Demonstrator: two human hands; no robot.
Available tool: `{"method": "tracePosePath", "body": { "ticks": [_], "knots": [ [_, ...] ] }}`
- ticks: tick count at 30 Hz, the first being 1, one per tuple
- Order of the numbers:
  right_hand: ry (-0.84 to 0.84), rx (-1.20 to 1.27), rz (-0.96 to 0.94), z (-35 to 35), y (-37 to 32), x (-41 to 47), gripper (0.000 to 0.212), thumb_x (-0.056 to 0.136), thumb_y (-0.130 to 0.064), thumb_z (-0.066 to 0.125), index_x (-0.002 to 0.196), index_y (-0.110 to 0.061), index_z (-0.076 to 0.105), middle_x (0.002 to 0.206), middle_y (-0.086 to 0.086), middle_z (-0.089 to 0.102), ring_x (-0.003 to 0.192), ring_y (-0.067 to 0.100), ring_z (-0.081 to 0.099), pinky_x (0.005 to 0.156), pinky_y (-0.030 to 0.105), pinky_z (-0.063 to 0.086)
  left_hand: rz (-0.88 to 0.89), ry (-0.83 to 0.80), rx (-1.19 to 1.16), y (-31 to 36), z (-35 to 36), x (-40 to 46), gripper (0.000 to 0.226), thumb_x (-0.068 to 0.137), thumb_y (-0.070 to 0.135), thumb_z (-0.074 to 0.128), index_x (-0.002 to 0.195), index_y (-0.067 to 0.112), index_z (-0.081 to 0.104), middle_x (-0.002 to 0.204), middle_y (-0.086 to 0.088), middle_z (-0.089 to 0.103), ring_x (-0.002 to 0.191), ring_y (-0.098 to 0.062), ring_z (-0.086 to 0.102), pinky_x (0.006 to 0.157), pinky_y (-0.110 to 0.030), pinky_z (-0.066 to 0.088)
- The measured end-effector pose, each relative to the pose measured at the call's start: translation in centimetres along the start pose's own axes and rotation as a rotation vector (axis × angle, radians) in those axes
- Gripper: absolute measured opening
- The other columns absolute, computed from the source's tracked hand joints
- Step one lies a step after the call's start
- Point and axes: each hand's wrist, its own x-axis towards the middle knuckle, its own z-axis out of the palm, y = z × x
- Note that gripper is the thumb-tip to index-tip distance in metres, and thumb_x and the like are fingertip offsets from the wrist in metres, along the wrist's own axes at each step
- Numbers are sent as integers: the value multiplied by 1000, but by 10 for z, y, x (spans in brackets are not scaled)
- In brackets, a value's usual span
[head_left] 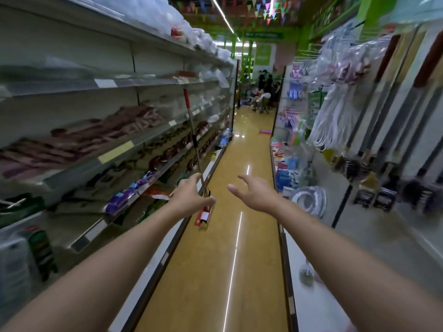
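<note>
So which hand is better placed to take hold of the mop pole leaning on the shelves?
Left. The left hand is at the mop pole, which runs between its thumb and fingers. The right hand is open over the aisle floor, apart from the pole.

The shiny yellow floor (215,259) runs between two rows of shelves. A mop (197,154) stands on it, red head down, close by the left shelves (79,167). Far down lies a red mat (265,132). Pink packs (96,135) and purple packs (127,192) lie on the left shelves.
</note>
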Motion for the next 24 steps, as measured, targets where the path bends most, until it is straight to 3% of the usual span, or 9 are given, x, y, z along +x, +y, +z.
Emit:
{"method": "tracePosePath", "body": {
  "ticks": [13, 24],
  "knots": [
    [-58, 2, -32, 1, 73, 316, 67, 89, -60, 45, 147, -29, 27, 148, 5, 39, 136, 24, 36, 108, 46, 36, -19, -37, 3, 8, 26, 319, 98, 76, 38, 76, 150, 26, 14, 156, -12, 20, 140, -29, 29, 110, -46, 34],
    [-114, -35, -194, 12, 156, 574, 73, 89, -62, 43, 149, -24, 25, 150, 8, 38, 136, 26, 36, 108, 47, 36, -200, 68, -50, -15, 86, 543, 97, 75, 38, 77, 149, 21, 18, 154, -9, 27, 139, -26, 32, 108, -39, 33]
  ]
}}
